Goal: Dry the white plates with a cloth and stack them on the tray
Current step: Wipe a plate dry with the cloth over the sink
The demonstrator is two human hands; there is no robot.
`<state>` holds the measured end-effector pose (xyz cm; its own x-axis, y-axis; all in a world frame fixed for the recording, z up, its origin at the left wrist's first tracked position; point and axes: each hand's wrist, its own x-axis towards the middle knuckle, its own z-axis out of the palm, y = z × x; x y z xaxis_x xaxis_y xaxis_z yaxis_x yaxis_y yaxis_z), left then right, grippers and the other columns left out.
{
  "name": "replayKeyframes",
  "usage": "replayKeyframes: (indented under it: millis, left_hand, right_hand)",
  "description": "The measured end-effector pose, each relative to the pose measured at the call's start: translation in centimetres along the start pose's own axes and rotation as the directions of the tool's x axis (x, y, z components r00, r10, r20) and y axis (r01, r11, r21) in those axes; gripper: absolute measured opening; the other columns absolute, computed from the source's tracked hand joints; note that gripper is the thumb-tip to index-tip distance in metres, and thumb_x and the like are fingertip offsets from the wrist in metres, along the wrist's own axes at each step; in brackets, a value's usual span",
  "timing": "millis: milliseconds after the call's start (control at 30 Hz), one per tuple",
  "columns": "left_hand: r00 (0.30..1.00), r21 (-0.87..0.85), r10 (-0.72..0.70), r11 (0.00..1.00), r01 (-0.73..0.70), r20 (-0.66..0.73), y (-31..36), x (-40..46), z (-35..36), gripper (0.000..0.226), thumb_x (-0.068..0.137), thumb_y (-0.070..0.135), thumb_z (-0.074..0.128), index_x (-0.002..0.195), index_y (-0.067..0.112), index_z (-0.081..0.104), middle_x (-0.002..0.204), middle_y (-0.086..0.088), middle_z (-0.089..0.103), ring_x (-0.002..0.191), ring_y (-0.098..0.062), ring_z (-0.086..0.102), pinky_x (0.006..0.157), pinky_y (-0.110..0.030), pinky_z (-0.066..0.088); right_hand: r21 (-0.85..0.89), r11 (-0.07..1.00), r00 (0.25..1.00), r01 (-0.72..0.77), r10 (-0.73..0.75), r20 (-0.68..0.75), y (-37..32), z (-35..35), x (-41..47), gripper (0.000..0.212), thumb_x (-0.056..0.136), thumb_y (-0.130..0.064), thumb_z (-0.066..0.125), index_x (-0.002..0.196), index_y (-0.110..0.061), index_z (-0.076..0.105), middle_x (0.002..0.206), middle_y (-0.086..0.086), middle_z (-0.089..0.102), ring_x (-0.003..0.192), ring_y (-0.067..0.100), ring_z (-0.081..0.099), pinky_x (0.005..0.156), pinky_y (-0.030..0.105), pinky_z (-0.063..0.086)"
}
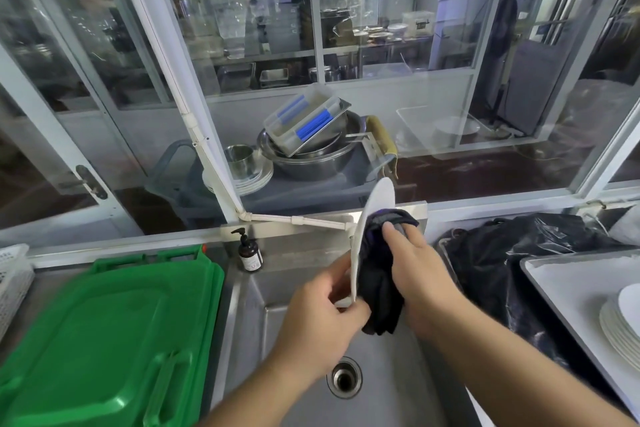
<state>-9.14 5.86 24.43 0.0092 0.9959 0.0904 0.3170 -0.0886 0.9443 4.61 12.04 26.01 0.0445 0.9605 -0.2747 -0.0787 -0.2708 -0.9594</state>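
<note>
A white plate (378, 198) stands on edge above the steel sink (298, 340), seen almost edge-on. My left hand (322, 308) grips its lower rim. My right hand (420, 274) presses a dark cloth (379, 291) against the plate's right face. On the right, a grey tray (568, 281) carries a stack of white plates (620, 326), partly cut off by the frame edge.
Green plastic lids (110, 333) lie left of the sink. A brown pump bottle (248, 250) stands at the sink's back edge. A black plastic bag (512, 253) sits between sink and tray. Behind the glass are steel bowls (311, 152) and more plates (252, 178).
</note>
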Motion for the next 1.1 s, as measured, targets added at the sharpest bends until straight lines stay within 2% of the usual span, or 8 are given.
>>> replayKeyframes:
  millis: [233, 367, 600, 733, 867, 933, 1000, 1100]
  left_hand:
    - [0.986, 0.379, 0.144, 0.911, -0.164, 0.080, 0.6, 0.5, -1.9, 0.069, 0.084, 0.025, 0.066, 0.143, 0.056, 0.047, 0.105, 0.018, 0.074, 0.099, -0.002, 0.072, 0.085, -0.028, 0.060]
    - [0.954, 0.598, 0.249, 0.745, -0.297, 0.165, 1.2, 0.5, -2.3, 0.078, 0.088, 0.032, 0.060, 0.157, 0.051, 0.030, 0.115, 0.010, 0.070, 0.100, -0.016, 0.066, 0.081, -0.026, 0.051]
    - [0.940, 0.812, 0.307, 0.505, -0.293, 0.148, 0.9, -0.5, -1.4, 0.073, 0.076, 0.048, 0.052, 0.149, 0.042, 0.048, 0.131, 0.011, 0.069, 0.106, -0.014, 0.072, 0.074, -0.028, 0.060]
    - [0.949, 0.745, 0.273, 0.598, -0.297, 0.159, 0.3, -0.6, -1.6, 0.071, 0.090, 0.072, 0.037, 0.156, 0.047, 0.032, 0.160, 0.016, 0.043, 0.149, -0.003, 0.035, 0.117, -0.027, 0.039]
    - [0.949, 0.512, 0.303, 0.831, -0.217, -0.089, -0.9, -0.2, -2.2, 0.057, 0.097, 0.054, 0.055, 0.150, 0.034, 0.049, 0.145, 0.022, 0.050, 0.137, 0.006, 0.039, 0.115, -0.016, 0.031]
    - [0.951, 0.135, 0.015, 0.990, 0.028, -0.308, -1.4, 0.3, -2.6, 0.055, 0.098, 0.042, 0.066, 0.148, 0.032, 0.049, 0.141, 0.017, 0.053, 0.123, 0.007, 0.053, 0.103, -0.021, 0.043]
    - [0.891, -0.506, -0.425, 0.810, 0.296, -0.159, -1.3, 0.8, -2.7, 0.034, 0.099, 0.029, 0.067, 0.132, 0.025, 0.061, 0.123, 0.005, 0.066, 0.094, 0.001, 0.070, 0.079, -0.021, 0.056]
    - [0.835, -0.828, -0.522, 0.383, 0.410, 0.172, -1.3, 0.7, -2.7, 0.027, 0.091, 0.026, 0.068, 0.114, 0.013, 0.071, 0.095, -0.006, 0.074, 0.080, -0.016, 0.072, 0.070, -0.028, 0.060]
  right_hand:
    - [0.319, 0.931, 0.964, -0.176, 0.099, 0.245, -2.3, -1.5, -0.2, 0.085, 0.084, -0.077, 0.061, 0.112, 0.003, 0.073, 0.107, 0.027, 0.073, 0.103, 0.042, 0.072, 0.105, 0.058, 0.053]
    - [0.299, 0.940, 0.937, -0.166, 0.056, 0.344, -2.1, -2.4, -0.8, 0.075, 0.082, -0.064, 0.072, 0.116, 0.003, 0.070, 0.116, 0.030, 0.071, 0.111, 0.048, 0.069, 0.105, 0.064, 0.050]
    - [0.360, 0.923, 0.922, -0.133, -0.018, 0.386, -1.0, -3.4, -1.2, 0.057, 0.091, -0.044, 0.044, 0.111, -0.002, 0.076, 0.092, 0.031, 0.068, 0.074, 0.059, 0.055, 0.066, 0.057, 0.047]
    - [0.363, 0.908, 0.884, -0.211, 0.018, 0.467, -0.4, -4.0, -1.3, 0.074, 0.084, -0.046, 0.038, 0.130, 0.007, 0.058, 0.057, 0.029, 0.060, 0.031, 0.038, 0.051, 0.040, 0.032, 0.048]
    - [0.480, 0.845, 0.904, -0.237, 0.011, 0.428, 0.5, -4.1, -0.9, 0.071, 0.076, -0.042, 0.043, 0.127, 0.003, 0.064, 0.057, 0.028, 0.056, 0.042, 0.041, 0.051, 0.050, 0.044, 0.053]
    - [0.527, 0.821, 0.925, -0.218, 0.002, 0.380, 0.9, -4.2, -0.6, 0.067, 0.075, -0.040, 0.045, 0.127, -0.005, 0.066, 0.081, 0.026, 0.062, 0.058, 0.045, 0.056, 0.052, 0.046, 0.052]
    - [0.561, 0.800, 0.933, -0.212, -0.006, 0.360, 1.0, -4.2, -0.6, 0.066, 0.075, -0.039, 0.045, 0.131, -0.009, 0.065, 0.090, 0.023, 0.063, 0.059, 0.042, 0.062, 0.053, 0.043, 0.053]
    - [0.581, 0.781, 0.925, -0.228, -0.012, 0.379, 1.1, -4.0, -0.6, 0.064, 0.075, -0.038, 0.046, 0.127, -0.009, 0.069, 0.095, 0.022, 0.063, 0.059, 0.040, 0.064, 0.052, 0.043, 0.053]
